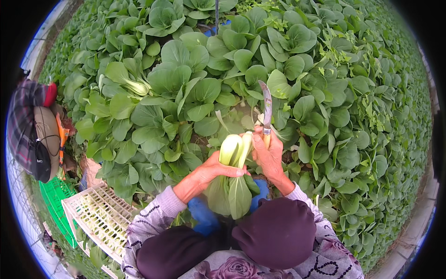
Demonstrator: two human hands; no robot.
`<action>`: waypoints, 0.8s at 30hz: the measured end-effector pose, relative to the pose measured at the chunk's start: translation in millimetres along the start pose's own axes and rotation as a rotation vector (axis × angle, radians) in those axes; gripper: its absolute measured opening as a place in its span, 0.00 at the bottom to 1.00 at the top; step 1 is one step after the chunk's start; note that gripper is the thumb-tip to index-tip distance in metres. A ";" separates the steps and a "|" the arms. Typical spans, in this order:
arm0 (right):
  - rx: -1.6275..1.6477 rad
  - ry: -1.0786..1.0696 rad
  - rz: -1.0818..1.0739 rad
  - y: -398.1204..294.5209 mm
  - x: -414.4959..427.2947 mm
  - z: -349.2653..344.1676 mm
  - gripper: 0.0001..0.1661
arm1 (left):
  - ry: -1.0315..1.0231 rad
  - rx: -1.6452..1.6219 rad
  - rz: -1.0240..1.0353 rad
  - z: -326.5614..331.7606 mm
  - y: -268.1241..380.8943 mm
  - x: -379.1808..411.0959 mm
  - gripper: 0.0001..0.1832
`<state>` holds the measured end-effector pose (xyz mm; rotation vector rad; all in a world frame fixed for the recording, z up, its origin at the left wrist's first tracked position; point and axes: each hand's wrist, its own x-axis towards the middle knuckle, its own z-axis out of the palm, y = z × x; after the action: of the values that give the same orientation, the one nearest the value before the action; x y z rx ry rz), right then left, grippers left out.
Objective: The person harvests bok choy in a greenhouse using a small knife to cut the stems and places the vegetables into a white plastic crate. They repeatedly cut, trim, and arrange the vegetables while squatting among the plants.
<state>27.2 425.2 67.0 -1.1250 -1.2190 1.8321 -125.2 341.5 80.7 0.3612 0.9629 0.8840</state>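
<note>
My left hand (217,165) grips a head of bok choy (230,150) around its pale stalks, base up and leaves hanging down over my knees. One outer stalk (246,148) stands a little apart from the rest of the head, beside my right fingers. In my right hand (270,151) is a harvesting knife (267,108) with a curved, dirt-marked blade, a metal collar and a wooden handle. The blade points up and away from me. Just beyond both hands, bare soil and loose pale stalks (221,120) show among the growing plants.
Dense bok choy plants (348,139) spread ahead and to the right. A cut head (137,86) lies on the leaves at upper left. A white plastic crate (99,212) and a green crate (57,205) stand at left, near another person (31,129) bending over.
</note>
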 end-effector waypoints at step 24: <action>-0.548 -0.071 0.265 74.8 99.7 -82.7 0.22 | -0.022 2.398 0.544 -83.5 73.7 130.8 0.08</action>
<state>56.6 515.4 -48.6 -1.5908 -1.7497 1.7825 -195.3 480.5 8.1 2.6829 1.4942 -0.3442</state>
